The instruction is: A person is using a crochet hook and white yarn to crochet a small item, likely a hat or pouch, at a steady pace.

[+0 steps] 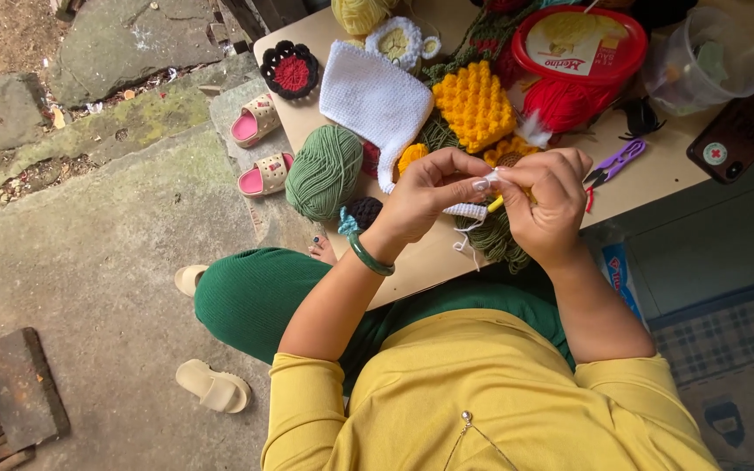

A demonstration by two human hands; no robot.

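Observation:
My left hand (427,199) pinches the edge of a small white crochet piece (467,210), a green bangle on its wrist. My right hand (548,202) grips a yellow-handled crochet hook (496,203) and touches the same white piece; white yarn hangs below it. Both hands meet above the near edge of a tan table (656,170). Just behind them lie a larger white crocheted panel (375,98), a yellow textured crochet piece (474,106) and a green yarn ball (325,172).
On the table: a red round tub (579,45), red yarn (560,106), purple snips (614,163), a clear plastic cup (700,61), a dark phone (741,131), a red-and-black crochet round (290,70). Pink child slippers (257,120) and beige sandals (213,385) lie on the stone floor.

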